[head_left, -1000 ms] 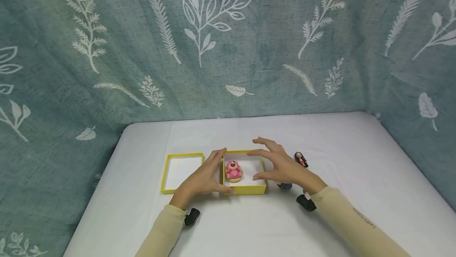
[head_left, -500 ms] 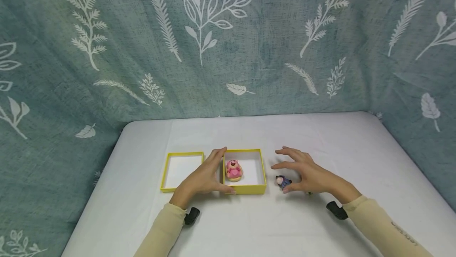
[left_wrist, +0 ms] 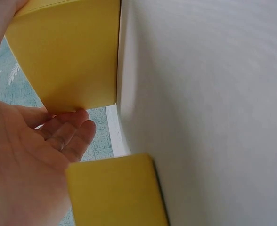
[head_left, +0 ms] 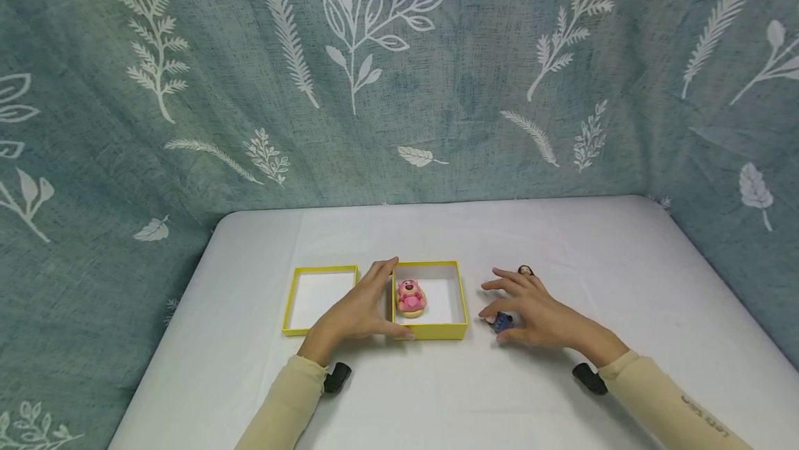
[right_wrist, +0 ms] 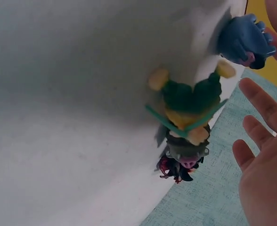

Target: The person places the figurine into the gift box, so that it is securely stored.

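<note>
My left hand [head_left: 356,311] holds the yellow box [head_left: 440,332] at its left side, thumb at the front wall and fingers at the back corner. In the left wrist view, the fingertips touch the box's yellow wall [left_wrist: 72,61]. Inside the box, at the left, lies a pink bear figurine [head_left: 410,299]. My right hand [head_left: 537,311] hovers around a blue donkey figurine [head_left: 502,323], fingers spread and thumb in front of it. The right wrist view shows that blue figurine [right_wrist: 244,41] close to the index finger; whether they touch I cannot tell.
A shallow yellow-edged lid [head_left: 289,303] lies left of the box, partly behind my left hand. Beyond my right hand is a dark-haired figurine [head_left: 526,270]. A pig-faced figurine in green [right_wrist: 190,110] lies beside a dark-and-red one [right_wrist: 176,169]. A patterned curtain [head_left: 399,89] hangs behind the table.
My right hand has moved from over the box's right side to the right, then lowered around the blue donkey figurine. My left hand stays at the box.
</note>
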Available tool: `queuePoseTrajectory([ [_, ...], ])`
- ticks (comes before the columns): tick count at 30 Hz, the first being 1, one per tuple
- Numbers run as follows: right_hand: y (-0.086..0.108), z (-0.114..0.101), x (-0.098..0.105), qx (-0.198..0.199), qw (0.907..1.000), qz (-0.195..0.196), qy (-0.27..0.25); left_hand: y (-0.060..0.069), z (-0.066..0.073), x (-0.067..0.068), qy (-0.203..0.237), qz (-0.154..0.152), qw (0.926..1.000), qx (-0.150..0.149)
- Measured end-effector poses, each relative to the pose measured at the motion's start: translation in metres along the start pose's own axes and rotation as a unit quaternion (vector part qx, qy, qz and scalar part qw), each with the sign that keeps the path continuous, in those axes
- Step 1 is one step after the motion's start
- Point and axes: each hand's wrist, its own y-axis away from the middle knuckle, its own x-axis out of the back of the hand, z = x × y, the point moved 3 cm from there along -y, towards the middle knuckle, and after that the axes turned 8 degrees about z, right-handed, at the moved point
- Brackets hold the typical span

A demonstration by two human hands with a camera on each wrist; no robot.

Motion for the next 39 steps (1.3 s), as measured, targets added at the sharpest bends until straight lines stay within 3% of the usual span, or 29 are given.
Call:
queuePoseTrajectory([
  [11, 0.004, 0.005, 0.004, 0.012, 0.9990, -0.013, 0.041, -0.001, -0.001, 0.000, -0.008, 0.000, 0.9999, -0.007],
  [21, 0.006, 0.010, 0.000, 0.022, 0.9989, 0.001, 0.042, -0.001, 0.000, -0.002, -0.006, 0.004, 0.9999, -0.011],
  [30, 0.006, 0.009, -0.003, 0.005, 0.9992, 0.008, 0.039, 0.000, -0.001, -0.003, -0.005, 0.004, 0.9999, -0.009],
  [39, 0.007, 0.011, -0.006, 0.000, 0.9986, -0.016, 0.050, 0.001, -0.001, -0.004, -0.002, 0.004, 1.0000, -0.004],
])
